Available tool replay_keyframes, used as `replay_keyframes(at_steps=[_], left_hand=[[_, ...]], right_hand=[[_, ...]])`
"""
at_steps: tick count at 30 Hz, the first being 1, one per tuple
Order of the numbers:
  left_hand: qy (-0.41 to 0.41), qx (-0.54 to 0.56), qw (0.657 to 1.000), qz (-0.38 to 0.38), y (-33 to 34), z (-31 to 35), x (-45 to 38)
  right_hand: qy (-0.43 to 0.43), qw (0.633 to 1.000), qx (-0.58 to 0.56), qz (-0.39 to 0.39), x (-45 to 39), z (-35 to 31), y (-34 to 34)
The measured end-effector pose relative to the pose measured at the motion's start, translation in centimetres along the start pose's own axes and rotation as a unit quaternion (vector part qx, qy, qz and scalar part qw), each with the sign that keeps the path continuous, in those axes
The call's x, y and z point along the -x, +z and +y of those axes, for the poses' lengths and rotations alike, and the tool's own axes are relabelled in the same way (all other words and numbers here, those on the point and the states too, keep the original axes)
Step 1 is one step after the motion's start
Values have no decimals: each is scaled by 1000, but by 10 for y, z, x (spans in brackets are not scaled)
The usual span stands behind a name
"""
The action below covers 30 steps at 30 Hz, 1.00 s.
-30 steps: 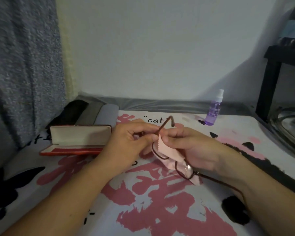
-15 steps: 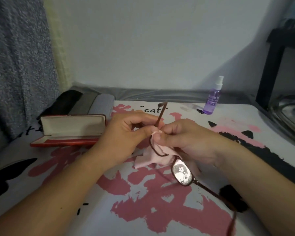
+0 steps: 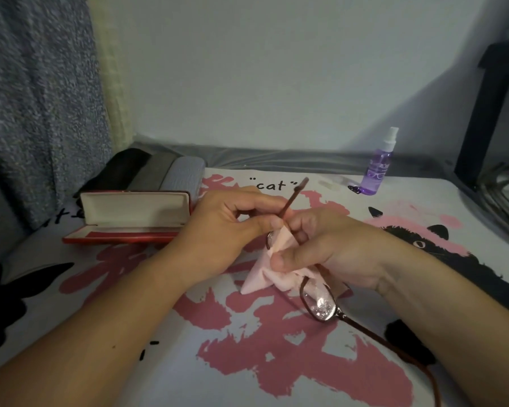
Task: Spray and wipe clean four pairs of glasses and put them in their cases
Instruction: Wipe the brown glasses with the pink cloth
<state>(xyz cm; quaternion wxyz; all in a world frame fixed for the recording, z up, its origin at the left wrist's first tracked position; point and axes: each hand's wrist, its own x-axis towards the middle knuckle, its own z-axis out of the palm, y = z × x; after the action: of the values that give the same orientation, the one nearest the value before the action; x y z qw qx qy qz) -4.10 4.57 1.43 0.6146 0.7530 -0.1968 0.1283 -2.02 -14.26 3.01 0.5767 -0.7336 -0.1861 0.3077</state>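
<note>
Head view shows, nearest, the glasses (image 3: 318,301) held above the printed cloth (image 3: 276,362), one lens bare; the right hand (image 3: 329,248) pinches a pink wipe (image 3: 265,274) around the other lens; the left hand (image 3: 227,230) grips the frame by its corner. Behind stands an open red case (image 3: 130,218), empty; farther, three closed cases (image 3: 159,171) and the spray bottle (image 3: 378,168). Probably this pair is the last; wiping and casing remain.

Both forearms are bare to the frame edge, no sleeves, and the hands (image 3: 276,242) wear nothing.
</note>
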Motion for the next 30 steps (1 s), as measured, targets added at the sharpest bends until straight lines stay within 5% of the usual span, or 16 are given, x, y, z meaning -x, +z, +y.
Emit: replay_keyframes(at_steps=[5, 11, 30], left_hand=[[14, 2, 1000, 0, -4, 3, 0], [19, 11, 1000, -2, -6, 3, -1], [46, 21, 999, -19, 0, -1, -1]], right_hand=[[-24, 999, 27, 28, 2, -3, 4], [11, 991, -69, -118, 9, -6, -8], [4, 999, -38, -4, 2, -1, 9]])
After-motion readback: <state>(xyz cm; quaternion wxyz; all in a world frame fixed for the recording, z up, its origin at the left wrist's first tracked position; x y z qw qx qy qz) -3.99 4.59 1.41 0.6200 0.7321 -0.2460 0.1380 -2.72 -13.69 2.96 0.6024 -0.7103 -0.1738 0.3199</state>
